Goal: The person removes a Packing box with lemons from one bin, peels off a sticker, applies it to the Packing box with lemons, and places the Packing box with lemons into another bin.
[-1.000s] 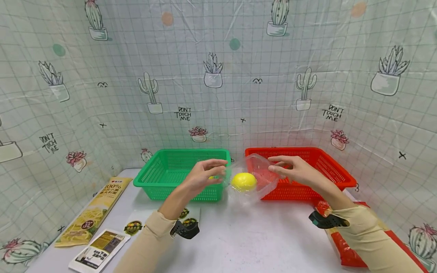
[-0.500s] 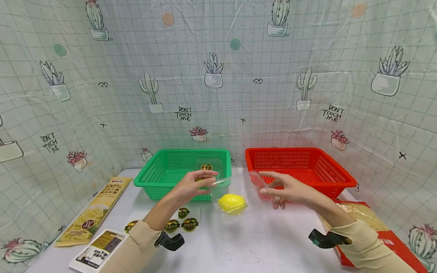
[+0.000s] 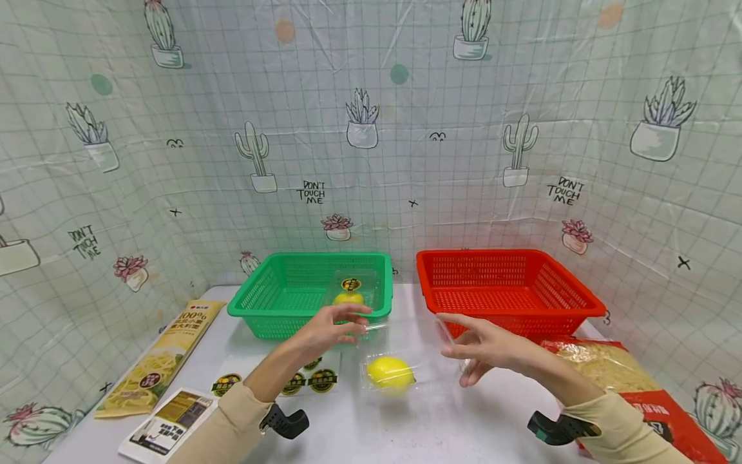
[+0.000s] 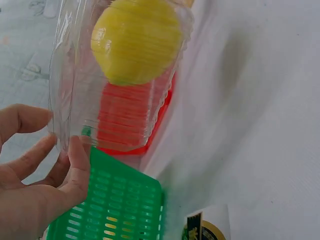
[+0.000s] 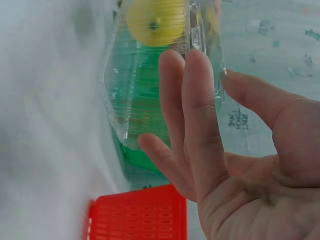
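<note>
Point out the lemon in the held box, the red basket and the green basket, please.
Lemon (image 3: pixel 391 373): head view, its middle.
Red basket (image 3: pixel 481 274): head view, back wall.
Green basket (image 3: pixel 307 274): head view, back wall.

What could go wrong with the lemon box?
The clear plastic box might slip, because the left hand and right hand seem to pinch just its edges. The lemon sits off-centre inside, so it might roll and tip the box. I can't tell whether the box is fastened; if it isn't, the lemon could drop onto the table.
</note>
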Motion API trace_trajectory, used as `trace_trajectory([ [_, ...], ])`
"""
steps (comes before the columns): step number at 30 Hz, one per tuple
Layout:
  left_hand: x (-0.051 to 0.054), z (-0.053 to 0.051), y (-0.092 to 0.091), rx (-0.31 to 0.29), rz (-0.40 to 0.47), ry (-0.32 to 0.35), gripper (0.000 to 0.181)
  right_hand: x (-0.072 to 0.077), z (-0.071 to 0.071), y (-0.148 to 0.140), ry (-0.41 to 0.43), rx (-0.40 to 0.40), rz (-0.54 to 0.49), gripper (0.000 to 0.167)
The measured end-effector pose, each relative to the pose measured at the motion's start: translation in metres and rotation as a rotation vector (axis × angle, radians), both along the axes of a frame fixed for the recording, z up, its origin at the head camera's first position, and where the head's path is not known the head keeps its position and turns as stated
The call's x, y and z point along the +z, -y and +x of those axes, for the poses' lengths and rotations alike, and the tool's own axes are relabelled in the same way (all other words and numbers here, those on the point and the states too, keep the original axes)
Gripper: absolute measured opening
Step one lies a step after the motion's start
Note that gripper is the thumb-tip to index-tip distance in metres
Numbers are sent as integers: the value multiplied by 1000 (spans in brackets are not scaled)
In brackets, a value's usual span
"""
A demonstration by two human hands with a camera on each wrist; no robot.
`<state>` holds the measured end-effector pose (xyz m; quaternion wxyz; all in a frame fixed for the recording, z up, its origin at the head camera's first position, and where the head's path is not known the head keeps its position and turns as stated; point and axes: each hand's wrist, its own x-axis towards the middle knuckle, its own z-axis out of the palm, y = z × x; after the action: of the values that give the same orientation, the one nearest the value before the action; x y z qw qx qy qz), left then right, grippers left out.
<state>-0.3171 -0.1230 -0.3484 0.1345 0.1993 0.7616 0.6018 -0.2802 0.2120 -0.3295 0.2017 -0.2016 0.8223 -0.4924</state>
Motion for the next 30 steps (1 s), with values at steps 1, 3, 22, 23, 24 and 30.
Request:
trace_trajectory([
  [1,-1,0,1,-5,-5,-11,42,-1,1,1,8,-2,0,85],
  [3,-4,0,2,-14,-16,-29,41,-4,2,2,28,-7,2,87],
  [22,-31,-1,4,28,-69,-68,38,-30,5,13,58,21,-35,91],
  [23,-32,-2,4,33,-76,-72,37,-31,5,14,55,18,-31,92],
  [24,-32,-2,3,37,-83,-76,36,-31,4,14,53,15,-27,93],
  [30,-34,-4,1,58,-85,-83,34,-31,4,16,31,1,2,95],
])
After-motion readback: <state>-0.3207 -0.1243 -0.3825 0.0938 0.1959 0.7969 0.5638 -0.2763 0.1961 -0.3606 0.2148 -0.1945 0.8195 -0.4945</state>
